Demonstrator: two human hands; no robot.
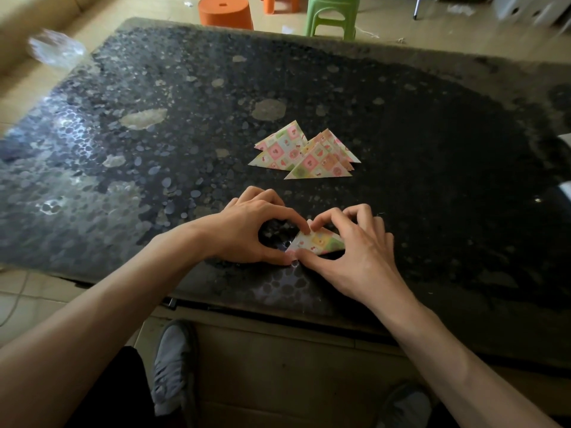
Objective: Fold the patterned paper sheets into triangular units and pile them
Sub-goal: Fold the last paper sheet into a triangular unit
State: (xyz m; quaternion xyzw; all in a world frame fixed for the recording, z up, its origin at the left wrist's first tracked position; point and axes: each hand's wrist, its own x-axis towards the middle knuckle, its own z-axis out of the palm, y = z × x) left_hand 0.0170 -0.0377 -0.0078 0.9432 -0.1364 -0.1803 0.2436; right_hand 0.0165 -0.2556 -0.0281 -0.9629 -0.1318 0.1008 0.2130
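Note:
A small patterned paper triangle (pixel 321 242) lies flat on the dark table near its front edge. My left hand (pixel 250 230) pinches the triangle's left corner, thumb and forefinger curled onto it. My right hand (pixel 355 245) covers its right side, with a fingertip on the top point and the thumb at the lower left corner. Farther back lies a loose pile of folded patterned triangles (pixel 304 152), several of them overlapping.
The dark speckled table (pixel 185 134) spreads wide on all sides. An orange stool (pixel 225 10) and a green stool (pixel 332 13) stand on the floor beyond its far edge. Crumpled clear plastic (pixel 55 50) lies off the far left corner. My shoes (pixel 173 366) show below the front edge.

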